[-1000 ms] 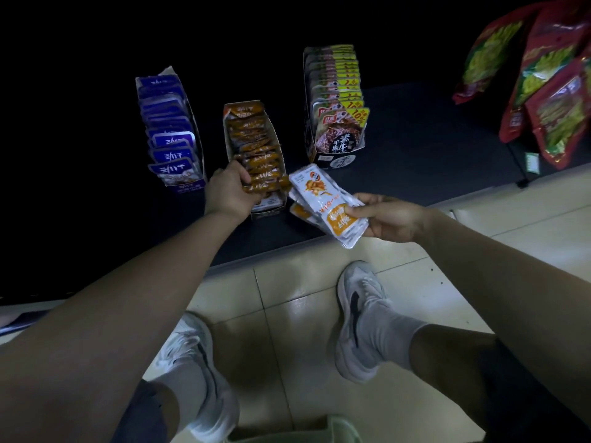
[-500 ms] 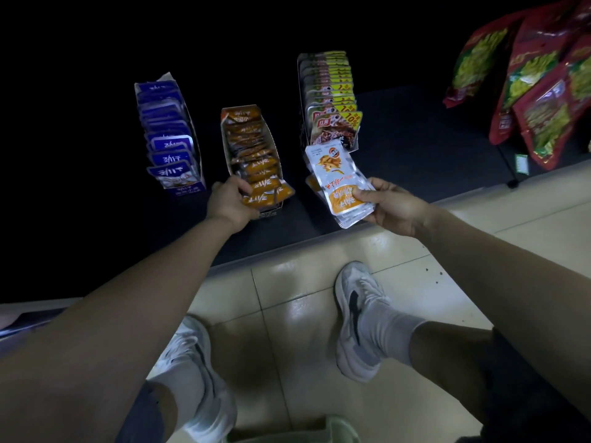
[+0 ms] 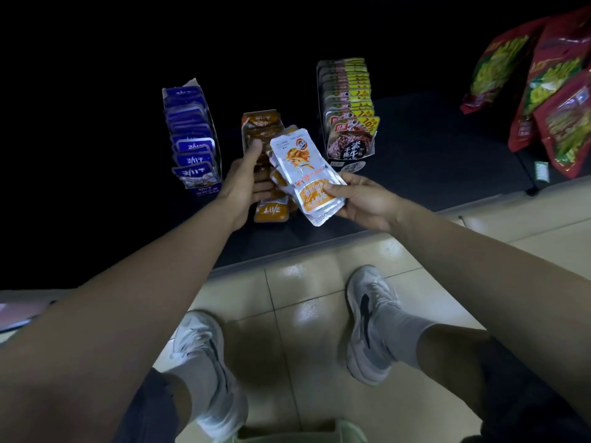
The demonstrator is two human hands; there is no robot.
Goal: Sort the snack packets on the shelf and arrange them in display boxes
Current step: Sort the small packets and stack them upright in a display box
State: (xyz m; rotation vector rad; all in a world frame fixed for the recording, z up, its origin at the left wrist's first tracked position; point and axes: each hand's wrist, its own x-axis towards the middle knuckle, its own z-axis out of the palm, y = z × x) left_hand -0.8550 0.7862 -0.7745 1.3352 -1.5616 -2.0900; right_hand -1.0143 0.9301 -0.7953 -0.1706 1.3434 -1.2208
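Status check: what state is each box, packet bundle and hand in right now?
Blue box: full, packets upright.
Brown box: holds packets, middle hidden by hands.
Grey-yellow box: full, packets upright.
Silver-orange packets: fanned bundle, held in the air.
Right hand: pinches that bundle.
Left hand: against brown-box packets, grip unclear.

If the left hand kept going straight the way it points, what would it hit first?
Probably the row of brown packets just ahead; the thumb of the left hand seems to touch them, though depth is unclear.
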